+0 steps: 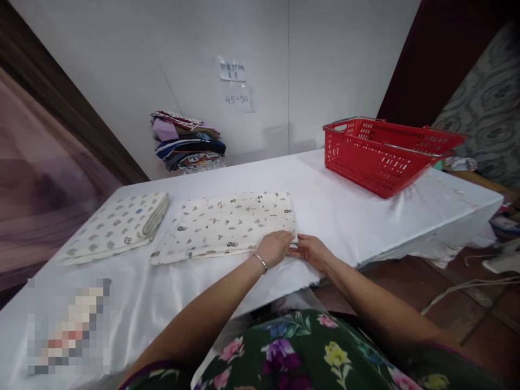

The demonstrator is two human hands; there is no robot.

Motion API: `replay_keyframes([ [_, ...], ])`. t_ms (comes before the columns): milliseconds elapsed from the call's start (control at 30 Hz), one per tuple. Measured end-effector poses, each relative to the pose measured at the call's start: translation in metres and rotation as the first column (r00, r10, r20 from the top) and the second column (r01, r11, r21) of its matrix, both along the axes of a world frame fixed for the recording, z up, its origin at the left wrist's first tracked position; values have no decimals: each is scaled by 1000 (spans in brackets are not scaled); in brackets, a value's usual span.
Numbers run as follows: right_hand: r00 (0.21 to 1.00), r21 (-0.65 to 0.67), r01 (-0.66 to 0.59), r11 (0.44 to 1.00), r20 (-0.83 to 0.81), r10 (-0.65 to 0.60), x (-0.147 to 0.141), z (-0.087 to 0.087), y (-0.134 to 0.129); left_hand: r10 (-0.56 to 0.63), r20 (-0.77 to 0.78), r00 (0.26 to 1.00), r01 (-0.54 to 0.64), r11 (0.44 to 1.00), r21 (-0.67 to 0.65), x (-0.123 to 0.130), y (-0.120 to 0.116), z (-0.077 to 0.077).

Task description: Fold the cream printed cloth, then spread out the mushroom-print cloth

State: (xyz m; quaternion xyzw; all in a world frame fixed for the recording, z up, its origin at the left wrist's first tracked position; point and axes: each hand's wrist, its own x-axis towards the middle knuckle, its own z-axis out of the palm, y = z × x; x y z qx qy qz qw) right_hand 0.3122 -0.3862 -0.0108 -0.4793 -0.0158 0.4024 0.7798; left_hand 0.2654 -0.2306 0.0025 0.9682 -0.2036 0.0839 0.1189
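White cloth (227, 222) | long axis sideways | fingers (305, 237) perhaps pinching right end

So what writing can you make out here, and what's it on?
"45-50": handwritten on the lower paper stuck to the wall.
Upper paper: handwritten characters, too blurred to read surely.
Red basket and white printed cloth: no lettering I can make out.

White-draped table (325, 211), two folded cloths (231, 222), red basket (359, 165)
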Motion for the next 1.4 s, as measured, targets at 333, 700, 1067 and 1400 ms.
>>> replay_keyframes([
  [333,997,-12,-16,1000,70,17,3,-7,0,39,-10,999,-40,994,-101,-5,-6,-5],
  [700,999,-167,0,986,35,6,6,-10,-5,307,73,949,-303,951,-58,-66,85,-28],
  [1067,999,-184,-7,983,33,13,11,-16,-11,597,66,799,-599,801,-3,-137,187,-25],
  [1400,999,-241,-25,970,20,31,14,-18,-16,674,30,738,-673,731,113,-149,210,-29],
])
